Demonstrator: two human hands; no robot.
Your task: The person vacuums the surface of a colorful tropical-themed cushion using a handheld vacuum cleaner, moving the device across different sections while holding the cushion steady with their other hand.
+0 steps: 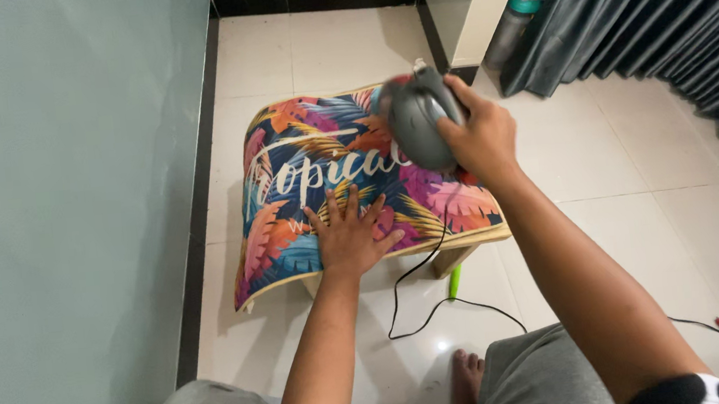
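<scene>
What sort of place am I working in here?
Probably a room in a home: pale tiled floor, grey curtain, and a low stool draped with leaf-print cloth. The right hand holds an iron; the left hand flattens the cloth.

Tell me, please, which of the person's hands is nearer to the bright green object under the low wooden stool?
Left. The left hand lies flat on the colourful leaf-print cloth, just left of the green object; the right hand holds the grey iron farther away.

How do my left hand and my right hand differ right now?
The left hand lies flat, fingers spread, pressing on the colourful leaf-print cloth; the right hand is closed around a grey handheld electric iron. The left sits near the cloth's near edge, the right toward its far right side. Both are bare and over the cloth.
</scene>
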